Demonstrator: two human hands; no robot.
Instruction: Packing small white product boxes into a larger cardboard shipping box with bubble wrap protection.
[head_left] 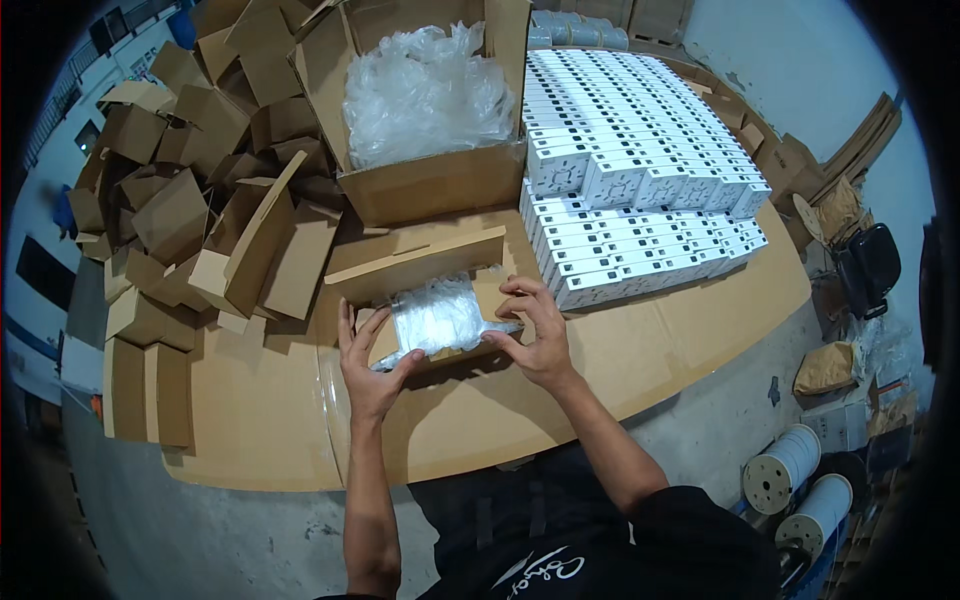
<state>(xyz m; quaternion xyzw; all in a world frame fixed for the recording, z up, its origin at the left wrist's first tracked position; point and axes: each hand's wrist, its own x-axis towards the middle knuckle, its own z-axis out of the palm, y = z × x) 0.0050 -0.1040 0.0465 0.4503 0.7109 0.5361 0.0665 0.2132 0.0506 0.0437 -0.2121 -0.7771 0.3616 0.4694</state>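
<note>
A small open cardboard box lies in front of me with its lid flap raised at the back. In its opening sits a pale packet wrapped in clear plastic. My left hand is closed at the packet's left end, with the thumb at the front and the fingers over the box's left side. At the right end, my right hand pinches the loose plastic between thumb and fingers. The packet's contents are blurred by the crinkled wrapping.
A large carton of clear plastic bags stands behind the box. Empty cardboard boxes are heaped at left. White printed boxes are stacked in rows at right. Cable reels stand on the floor beyond the cardboard-covered table.
</note>
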